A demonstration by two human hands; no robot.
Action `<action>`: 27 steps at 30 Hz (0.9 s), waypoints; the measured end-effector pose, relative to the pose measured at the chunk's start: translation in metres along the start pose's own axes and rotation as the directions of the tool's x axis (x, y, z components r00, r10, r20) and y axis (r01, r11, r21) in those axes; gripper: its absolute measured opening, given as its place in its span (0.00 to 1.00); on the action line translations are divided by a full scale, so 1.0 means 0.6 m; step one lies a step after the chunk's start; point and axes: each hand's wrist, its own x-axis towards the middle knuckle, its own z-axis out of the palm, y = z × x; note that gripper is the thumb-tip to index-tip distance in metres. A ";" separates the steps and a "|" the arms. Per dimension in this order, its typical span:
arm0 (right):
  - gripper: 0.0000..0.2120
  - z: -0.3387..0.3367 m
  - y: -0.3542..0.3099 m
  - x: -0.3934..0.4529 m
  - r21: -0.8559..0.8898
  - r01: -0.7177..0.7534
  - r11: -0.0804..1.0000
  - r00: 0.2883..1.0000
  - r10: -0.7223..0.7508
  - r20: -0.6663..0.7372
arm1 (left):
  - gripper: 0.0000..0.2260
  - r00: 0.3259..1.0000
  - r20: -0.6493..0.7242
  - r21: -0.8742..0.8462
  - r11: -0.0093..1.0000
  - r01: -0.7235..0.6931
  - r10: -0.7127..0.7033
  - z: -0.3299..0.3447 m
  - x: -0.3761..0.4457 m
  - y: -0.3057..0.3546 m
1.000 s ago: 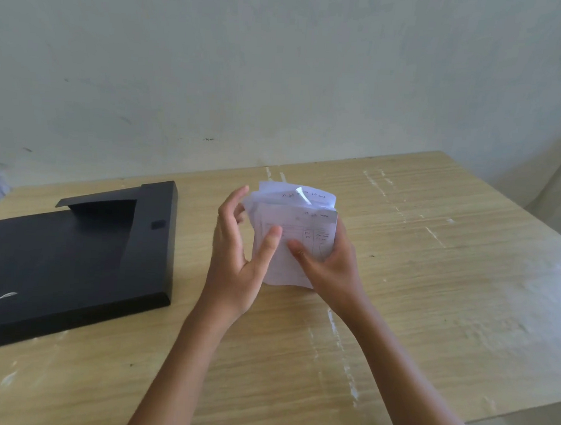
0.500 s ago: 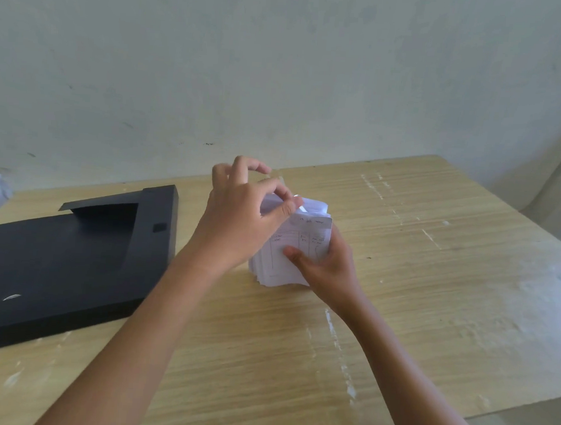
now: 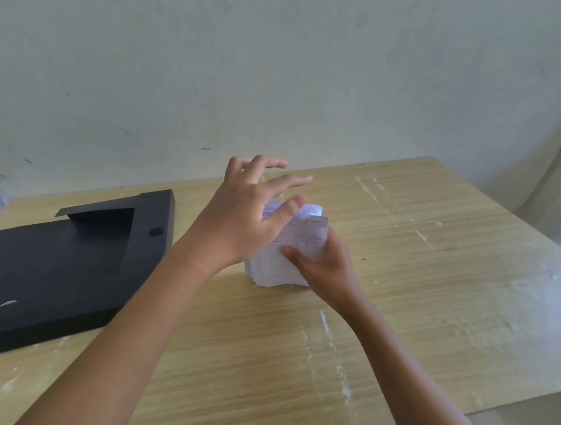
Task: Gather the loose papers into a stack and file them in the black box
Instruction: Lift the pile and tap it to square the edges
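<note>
The wooden table [image 3: 432, 287] carries everything, and the black box file [image 3: 56, 264] lies flat on its left part with its flap raised, well apart from the work and not yet used. The stack of papers [image 3: 290, 245] stands on its lower edge at mid-table. The right hand [image 3: 325, 267] grips it from the right, thumb across the printed front sheet. The left hand [image 3: 245, 223], which half a second ago had its fingers curled at the stack's top, now hovers with fingers spread and straight; the thumb may touch the top edge, though blur hides this. Judging by that, the squaring-up is nearly done and filing comes next
</note>
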 end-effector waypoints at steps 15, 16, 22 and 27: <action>0.16 0.025 0.035 -0.002 0.033 -0.071 0.997 0.997 0.072 -0.036 | 0.33 0.997 0.077 0.028 1.000 -0.014 0.011 0.019 -0.024 -0.038; 0.14 0.025 0.043 -0.005 0.009 -0.086 0.996 0.995 0.086 -0.042 | 0.37 0.997 0.022 -0.121 0.990 0.073 -0.070 0.020 -0.033 -0.047; 0.07 0.034 0.053 -0.009 -0.078 -0.089 0.993 0.992 0.082 -0.095 | 0.31 0.874 0.172 -0.659 0.606 0.445 -0.455 0.124 -0.098 -0.055; 0.08 0.036 0.048 -0.012 -0.088 -0.082 0.993 0.987 0.069 -0.143 | 0.12 0.795 -0.038 -0.739 0.552 0.385 -0.606 0.177 -0.108 -0.031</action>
